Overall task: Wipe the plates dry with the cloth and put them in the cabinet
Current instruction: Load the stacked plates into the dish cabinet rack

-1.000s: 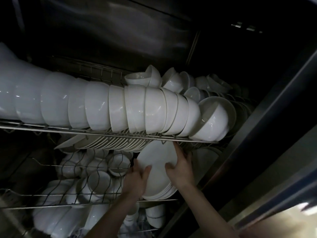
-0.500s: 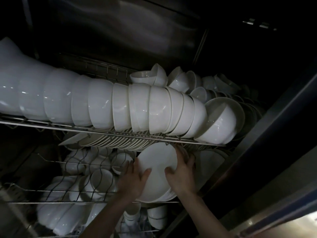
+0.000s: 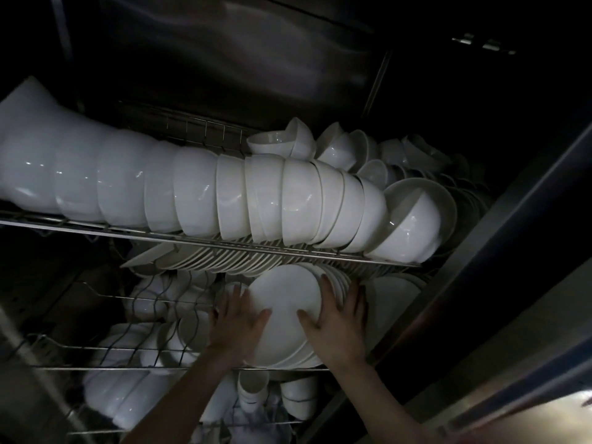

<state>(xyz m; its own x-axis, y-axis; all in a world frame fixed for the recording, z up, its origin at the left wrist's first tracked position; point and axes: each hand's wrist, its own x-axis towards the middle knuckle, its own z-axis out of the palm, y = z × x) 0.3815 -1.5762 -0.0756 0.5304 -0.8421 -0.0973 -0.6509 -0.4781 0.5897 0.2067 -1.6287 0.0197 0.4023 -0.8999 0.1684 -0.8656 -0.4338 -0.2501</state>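
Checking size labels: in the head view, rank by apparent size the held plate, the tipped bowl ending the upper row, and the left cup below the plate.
1. plate
2. tipped bowl, close behind; depth differs, so unsure
3. left cup, clearly smallest

Nothing worn that I can spot. The left forearm (image 3: 179,402) and right forearm (image 3: 381,398) are bare all the way to the bottom edge, and the left grip (image 3: 238,328) and right grip (image 3: 336,325) are bare-skinned. It's too dim for finer detail.
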